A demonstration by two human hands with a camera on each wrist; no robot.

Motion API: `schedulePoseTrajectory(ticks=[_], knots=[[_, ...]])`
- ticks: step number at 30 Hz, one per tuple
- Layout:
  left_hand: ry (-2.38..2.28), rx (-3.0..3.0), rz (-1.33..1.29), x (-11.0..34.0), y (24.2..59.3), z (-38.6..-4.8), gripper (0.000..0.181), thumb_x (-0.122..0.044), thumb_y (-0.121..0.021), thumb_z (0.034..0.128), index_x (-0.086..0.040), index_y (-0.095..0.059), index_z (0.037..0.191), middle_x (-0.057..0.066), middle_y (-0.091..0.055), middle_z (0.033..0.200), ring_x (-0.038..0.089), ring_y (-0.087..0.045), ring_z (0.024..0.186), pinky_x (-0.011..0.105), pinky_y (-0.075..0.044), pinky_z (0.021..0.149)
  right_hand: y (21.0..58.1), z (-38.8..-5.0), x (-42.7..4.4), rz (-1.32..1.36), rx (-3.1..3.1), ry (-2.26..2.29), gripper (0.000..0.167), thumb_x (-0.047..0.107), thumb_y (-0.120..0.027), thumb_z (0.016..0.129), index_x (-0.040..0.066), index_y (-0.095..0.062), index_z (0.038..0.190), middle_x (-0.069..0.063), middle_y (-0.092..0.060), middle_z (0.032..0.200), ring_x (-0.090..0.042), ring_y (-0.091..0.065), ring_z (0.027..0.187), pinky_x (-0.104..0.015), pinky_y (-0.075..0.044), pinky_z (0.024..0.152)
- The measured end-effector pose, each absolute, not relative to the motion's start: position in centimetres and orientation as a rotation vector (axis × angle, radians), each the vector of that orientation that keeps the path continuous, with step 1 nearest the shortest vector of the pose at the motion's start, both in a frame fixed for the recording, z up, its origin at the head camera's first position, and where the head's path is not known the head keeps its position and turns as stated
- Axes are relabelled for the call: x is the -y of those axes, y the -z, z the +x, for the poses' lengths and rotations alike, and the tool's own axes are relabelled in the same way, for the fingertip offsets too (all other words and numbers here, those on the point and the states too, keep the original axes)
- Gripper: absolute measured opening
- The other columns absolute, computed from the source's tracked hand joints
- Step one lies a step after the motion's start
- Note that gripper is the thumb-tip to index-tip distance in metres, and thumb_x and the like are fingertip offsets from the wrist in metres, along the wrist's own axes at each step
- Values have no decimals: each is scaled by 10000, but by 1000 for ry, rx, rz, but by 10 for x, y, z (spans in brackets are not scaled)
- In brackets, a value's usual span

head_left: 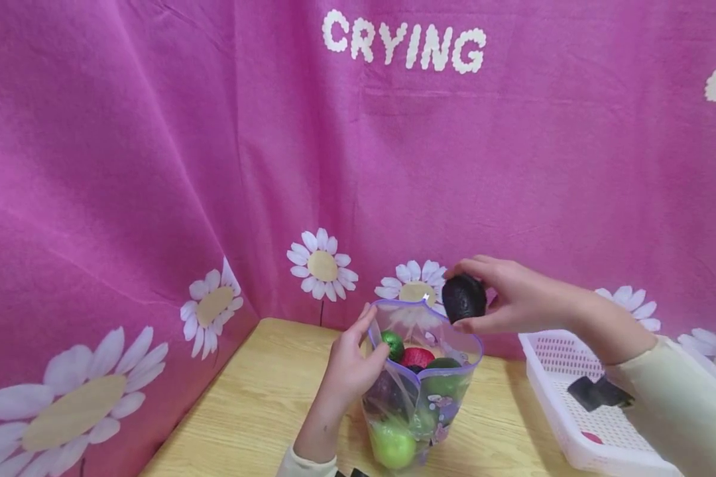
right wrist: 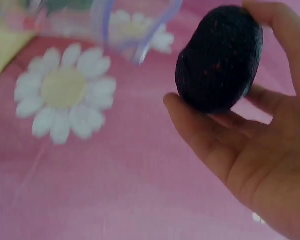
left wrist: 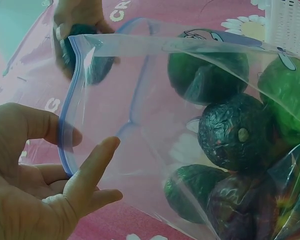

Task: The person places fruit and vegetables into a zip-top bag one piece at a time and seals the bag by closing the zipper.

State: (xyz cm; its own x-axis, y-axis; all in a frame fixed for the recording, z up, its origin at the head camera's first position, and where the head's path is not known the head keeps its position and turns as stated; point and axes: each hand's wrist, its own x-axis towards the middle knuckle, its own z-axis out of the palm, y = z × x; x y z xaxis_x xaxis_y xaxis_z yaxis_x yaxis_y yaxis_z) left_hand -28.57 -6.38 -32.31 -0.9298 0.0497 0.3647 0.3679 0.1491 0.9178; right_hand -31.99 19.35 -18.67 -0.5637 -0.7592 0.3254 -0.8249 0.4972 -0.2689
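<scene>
A clear zip bag (head_left: 447,391) with a purple rim stands on the table, its mouth spread. Inside are a light green fruit (head_left: 394,445), a red one (head_left: 418,358) and several dark or green ones, such as a wrinkled dark fruit (left wrist: 235,132). My left hand (head_left: 349,364) (left wrist: 40,185) grips the bag's rim at its left side, fingers and thumb on either side of the film. Above the rim's right side, my right hand (head_left: 501,298) (right wrist: 260,135) holds a black, avocado-like fruit (head_left: 464,299) (right wrist: 220,60) between thumb and fingers.
On the right of the wooden table (head_left: 262,397) stands a white perforated basket (head_left: 551,414) with a small red item (head_left: 592,438) in it. A pink cloth (head_left: 483,165) with daisies and letters hangs behind the table and along its left side.
</scene>
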Motion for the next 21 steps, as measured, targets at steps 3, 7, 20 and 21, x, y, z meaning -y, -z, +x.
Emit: schedulePoseTrajectory(ticks=[3,7,20,21], knots=[[1843,2167,-421,65,324,-286,639,12,-602,902,42,-418,1513,171,-300,1638,388,-319,1480,500,-317,1158,197,-322,-172,1495,2594,-613,571,240,-848,799,109,-586,1289,-31,-625,1110,-105,-623,893,-287,-605,707],[1839,2173,-418,65,325,-286,637,13,-606,901,37,-426,1511,163,-304,1638,399,-338,1468,506,-336,1142,213,-325,-156,1604,2612,-675,609,180,-848,803,79,-543,1320,-32,-632,1146,-121,-622,941,-287,-607,739],[1822,2212,-418,62,324,-282,629,-3,-591,920,-17,-430,1528,119,-309,1644,393,-349,1467,492,-422,1083,242,-333,-139,1653,2668,-597,637,217,-862,794,20,-570,1325,-143,-564,1216,-159,-565,954,-285,-601,719],[1817,2214,-418,62,324,-282,630,-5,-590,919,-23,-433,1528,114,-312,1643,390,-352,1466,490,-417,1087,243,-333,-138,1661,2671,-588,634,215,-860,795,24,-569,1325,-143,-566,1217,-161,-562,961,-276,-597,728]])
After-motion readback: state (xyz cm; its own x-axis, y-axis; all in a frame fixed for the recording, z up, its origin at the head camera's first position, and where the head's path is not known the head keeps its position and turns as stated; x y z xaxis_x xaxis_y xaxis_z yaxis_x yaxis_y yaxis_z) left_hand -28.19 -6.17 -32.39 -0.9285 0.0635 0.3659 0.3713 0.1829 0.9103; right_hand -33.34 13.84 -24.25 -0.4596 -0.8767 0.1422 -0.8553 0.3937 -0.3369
